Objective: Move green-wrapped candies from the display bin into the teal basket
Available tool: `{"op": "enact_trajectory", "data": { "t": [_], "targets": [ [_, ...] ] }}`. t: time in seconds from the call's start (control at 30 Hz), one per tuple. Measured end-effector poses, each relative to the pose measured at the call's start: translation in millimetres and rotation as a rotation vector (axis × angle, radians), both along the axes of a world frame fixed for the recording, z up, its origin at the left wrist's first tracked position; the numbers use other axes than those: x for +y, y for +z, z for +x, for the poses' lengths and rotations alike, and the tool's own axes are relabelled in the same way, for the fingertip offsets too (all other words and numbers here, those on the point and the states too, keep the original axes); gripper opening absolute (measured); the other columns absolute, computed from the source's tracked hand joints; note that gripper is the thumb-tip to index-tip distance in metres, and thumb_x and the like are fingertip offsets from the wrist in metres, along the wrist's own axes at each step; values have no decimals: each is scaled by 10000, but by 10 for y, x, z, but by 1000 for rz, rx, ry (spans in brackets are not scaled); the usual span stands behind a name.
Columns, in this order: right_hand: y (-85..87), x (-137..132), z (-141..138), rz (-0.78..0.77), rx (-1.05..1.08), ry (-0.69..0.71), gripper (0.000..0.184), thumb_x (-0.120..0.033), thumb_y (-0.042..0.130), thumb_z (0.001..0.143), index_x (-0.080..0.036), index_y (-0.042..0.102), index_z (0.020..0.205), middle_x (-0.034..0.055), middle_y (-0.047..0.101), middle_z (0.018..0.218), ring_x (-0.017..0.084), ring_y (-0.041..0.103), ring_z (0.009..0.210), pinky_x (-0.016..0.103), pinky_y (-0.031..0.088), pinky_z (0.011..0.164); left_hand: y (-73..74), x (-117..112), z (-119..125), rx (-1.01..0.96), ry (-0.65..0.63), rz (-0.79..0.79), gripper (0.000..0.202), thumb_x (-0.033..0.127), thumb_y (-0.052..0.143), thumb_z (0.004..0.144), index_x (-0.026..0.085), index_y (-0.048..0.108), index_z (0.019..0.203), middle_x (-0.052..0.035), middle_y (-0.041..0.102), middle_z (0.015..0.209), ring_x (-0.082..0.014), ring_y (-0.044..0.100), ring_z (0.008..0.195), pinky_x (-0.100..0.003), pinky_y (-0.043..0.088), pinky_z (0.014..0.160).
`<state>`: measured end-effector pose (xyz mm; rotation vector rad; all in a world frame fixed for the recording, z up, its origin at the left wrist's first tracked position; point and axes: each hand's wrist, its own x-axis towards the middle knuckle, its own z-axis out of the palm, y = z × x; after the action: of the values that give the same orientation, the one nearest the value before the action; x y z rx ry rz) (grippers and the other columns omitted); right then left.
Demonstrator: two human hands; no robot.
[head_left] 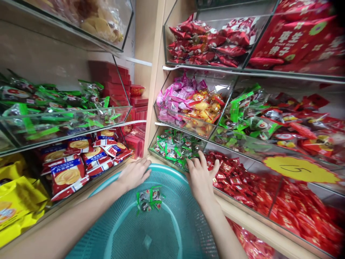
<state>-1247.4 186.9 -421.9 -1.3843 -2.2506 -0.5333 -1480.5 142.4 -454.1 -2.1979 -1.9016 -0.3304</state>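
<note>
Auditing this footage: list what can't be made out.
Head view:
- Basket: near rim, cut off by the bottom edge.
- Green packets inside: print too small and blurred.
- Left hand: palm, hidden by its own back.
- Right hand: palm, likewise.

Wooden shelving (154, 72) bears clear bins (242, 141): at left, green packets (54, 98) above red-blue packs (68, 174) and yellow bags (21, 203); at right, red bags (207, 37) on top, pink sweets (176, 95) and gold sweets (202, 102) mid-height, green sweets (172, 144) and red sweets (237, 180) below. Red boxes (111, 84) stack near the corner. The basket (163, 169) holds loose packets (156, 194).
</note>
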Motion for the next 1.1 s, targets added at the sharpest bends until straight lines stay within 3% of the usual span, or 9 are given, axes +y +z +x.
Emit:
{"op": "enact_trajectory", "data": {
  "t": [0.27, 0.43, 0.53, 0.63, 0.77, 0.87, 0.97, 1.1],
  "targets": [
    [-35, 23, 8, 42, 19, 52, 306, -114, 446, 831, -264, 581, 1060, 62, 599, 988, 243, 432, 1067, 591, -5, 992, 8, -4, 5, -9, 3, -5, 314, 364, 300, 902, 190, 526, 1034, -89, 608, 1020, -211, 576, 931, -352, 438, 835],
    [-14, 5, 24, 2, 63, 63, 334, -99, 423, 834, -250, 569, 1094, 55, 587, 971, 203, 499, 915, 519, 146, 965, 34, -22, 24, 28, 10, 3, 308, 364, 297, 908, 184, 523, 1014, -87, 606, 1003, -210, 578, 915, -343, 441, 819],
    [28, -36, 17, 7, 188, 157, 298, -161, 426, 862, -232, 546, 1126, 59, 576, 1022, 193, 515, 926, 471, 192, 955, 48, -32, 40, 43, 1, 20, 293, 355, 302, 910, 180, 525, 985, -82, 606, 975, -207, 580, 896, -337, 439, 811],
    [16, -88, -64, -81, 366, 351, 296, -249, 461, 870, -235, 520, 1160, 66, 560, 1091, 191, 509, 995, 384, 284, 922, 48, -35, 51, 50, -3, 23, 275, 339, 310, 909, 180, 524, 979, -76, 606, 975, -205, 579, 896, -335, 440, 815],
    [-227, -112, -279, -436, 494, 624, 258, -271, 553, 821, -229, 569, 1075, 47, 594, 1033, 177, 530, 972, 300, 385, 845, 23, -27, 43, 48, 0, 28, 261, 328, 323, 905, 181, 521, 991, -77, 601, 1000, -210, 578, 913, -338, 445, 810],
    [-498, -94, -447, -634, 539, 687, 221, -240, 607, 777, -215, 603, 997, 24, 609, 958, 166, 542, 925, 294, 400, 835, -4, -14, 23, 35, 12, 27, 281, 338, 302, 913, 182, 522, 993, -81, 600, 998, -210, 579, 917, -332, 451, 795],
    [-685, -86, -579, -722, 589, 694, 210, -224, 635, 748, -211, 615, 957, 14, 600, 913, 159, 547, 890, 290, 407, 819, -17, -4, 5, 21, 10, 19, 311, 336, 263, 925, 181, 525, 985, -76, 606, 966, -203, 586, 900, -326, 452, 795],
    [-769, -125, -699, -732, 592, 666, 211, -237, 645, 742, -221, 601, 948, 3, 587, 904, 159, 552, 874, 305, 404, 809, -2, -5, 3, 21, 4, 30, 344, 336, 226, 933, 175, 529, 957, -81, 610, 956, -209, 590, 889, -332, 456, 790]
  ]
}}
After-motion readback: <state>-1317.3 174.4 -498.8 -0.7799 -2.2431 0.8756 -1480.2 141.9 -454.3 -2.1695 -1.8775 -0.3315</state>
